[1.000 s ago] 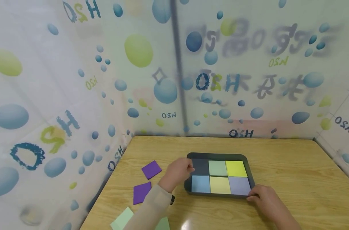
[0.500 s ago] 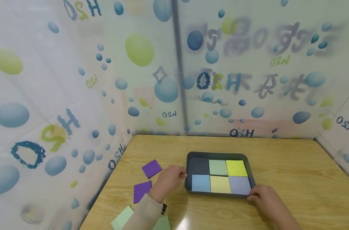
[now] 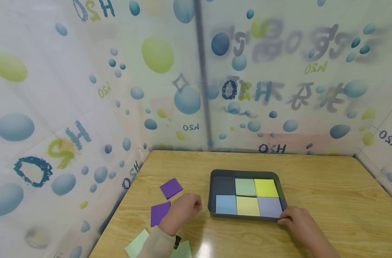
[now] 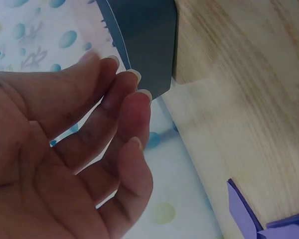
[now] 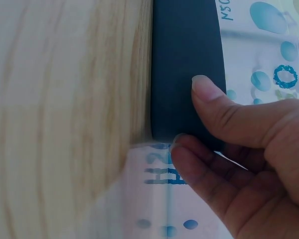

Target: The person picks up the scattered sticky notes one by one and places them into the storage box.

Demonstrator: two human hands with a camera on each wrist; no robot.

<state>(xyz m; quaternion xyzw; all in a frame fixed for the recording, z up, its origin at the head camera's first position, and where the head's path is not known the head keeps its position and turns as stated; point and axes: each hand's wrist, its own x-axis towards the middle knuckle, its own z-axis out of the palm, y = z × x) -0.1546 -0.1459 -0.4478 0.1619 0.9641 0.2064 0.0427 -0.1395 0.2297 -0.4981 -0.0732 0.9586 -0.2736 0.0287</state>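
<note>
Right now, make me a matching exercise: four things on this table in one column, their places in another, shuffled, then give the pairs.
Things:
1. bright yellow square
2. light blue square
3. right hand
4. purple squares

Places:
A. on the wooden table, left of the tray
B. tray's far right cell
C. at the near right corner of the dark tray
D. tray's near left cell

Pairs: 1-B, 2-D, 3-C, 4-A

A dark grey tray (image 3: 213, 191) is showing pale green, yellow-green, light blue, pale yellow and lavender squares. At its nine o'clock, two purple squares (image 3: 171, 187) are lying on light wood-grain table (image 3: 328, 186). Blue-and-green bubble-print curtain (image 3: 86, 89) is surrounding.
</note>
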